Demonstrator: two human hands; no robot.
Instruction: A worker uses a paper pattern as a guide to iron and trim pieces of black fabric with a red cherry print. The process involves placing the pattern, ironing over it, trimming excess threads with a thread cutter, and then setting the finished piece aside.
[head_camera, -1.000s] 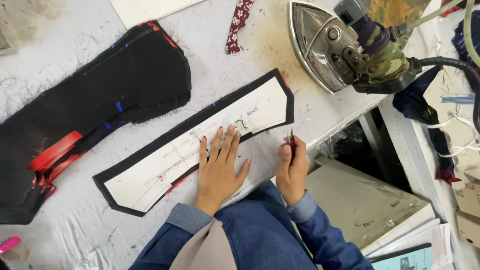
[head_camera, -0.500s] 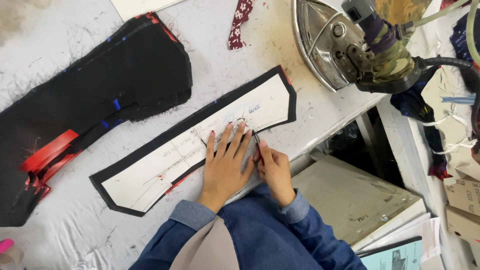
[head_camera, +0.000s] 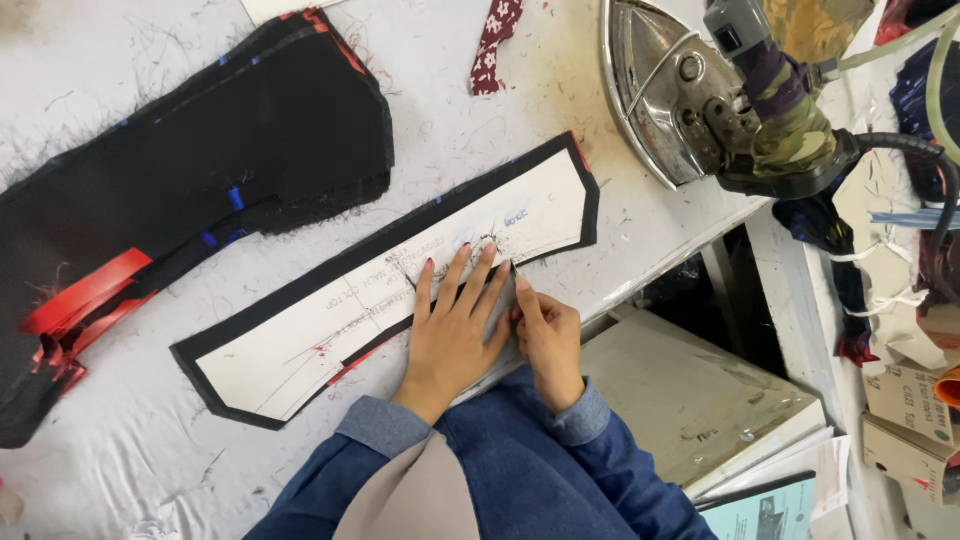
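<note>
1. two brown cardboard tags (head_camera: 915, 425) are lying off the table's right edge, beside one teal-covered booklet (head_camera: 790, 510) near the bottom right.
2. one white paper pattern (head_camera: 400, 300) is lying on one black fabric piece (head_camera: 240, 335) near the table's front edge (head_camera: 640, 275).
3. the left hand (head_camera: 455, 325) is pressing flat on the pattern, fingers spread apart, gripping nothing.
4. the right hand (head_camera: 545, 335) is touching the left, fingers pinched together at the pattern's lower edge; what they are pinching i cannot tell.
5. one steam iron (head_camera: 690, 90) is resting at the back right corner.
</note>
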